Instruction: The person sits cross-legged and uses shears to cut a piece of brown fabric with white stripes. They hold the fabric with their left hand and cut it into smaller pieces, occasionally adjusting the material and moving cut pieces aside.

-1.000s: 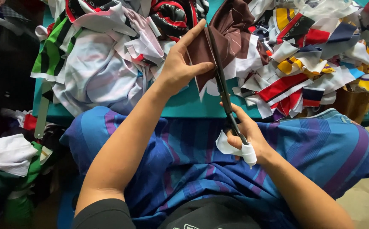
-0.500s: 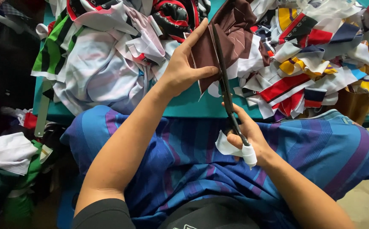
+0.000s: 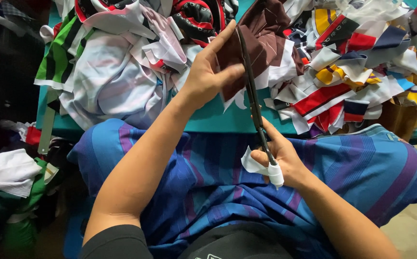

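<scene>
A: What's on the left?

B: Striped shirts (image 3: 107,72) heaped on the teal table (image 3: 218,120). The left hand (image 3: 208,72) pinches a brown cloth (image 3: 266,43), far centre.

A: And the right hand (image 3: 280,158)?

B: Nearer, fingers closed round scissors (image 3: 254,103) (handle taped white), blades against the cloth. Scraps (image 3: 357,81) lie right; blue fabric (image 3: 343,172) covers the lap.

Dark, seemingly metal scissors (image 3: 252,103); smooth maroon cloth (image 3: 266,43).
</scene>
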